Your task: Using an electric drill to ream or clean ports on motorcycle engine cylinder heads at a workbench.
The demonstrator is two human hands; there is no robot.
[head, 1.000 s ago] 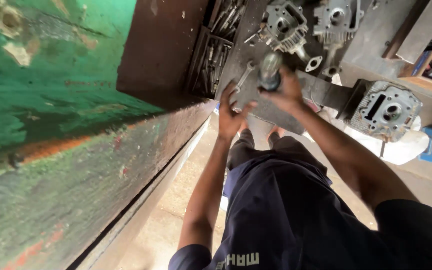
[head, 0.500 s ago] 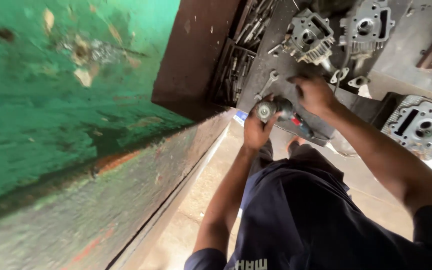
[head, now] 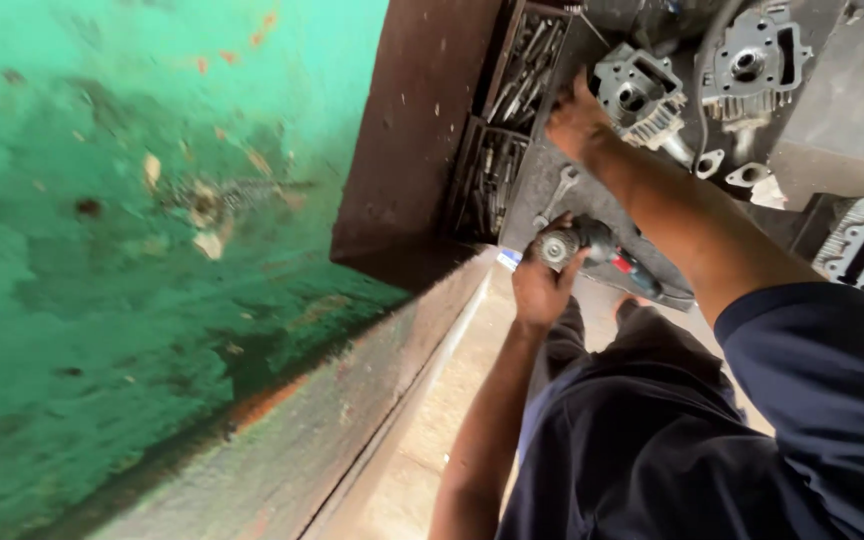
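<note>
You are gripping the angle grinder [head: 592, 250] in your left hand [head: 542, 285]; your right hand [head: 577, 118] is reaching beside the finned engine part [head: 637, 98], grip unclear; grinding not begun.

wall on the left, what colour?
Green wall, patchy with worn, rusty-brown spots. Head view, the only one, shows it.

Dark navy short sleeve [head: 802, 340] at the right of the frame, matching dark navy trousers [head: 642, 440] at the lower centre; forearms bare.
</note>
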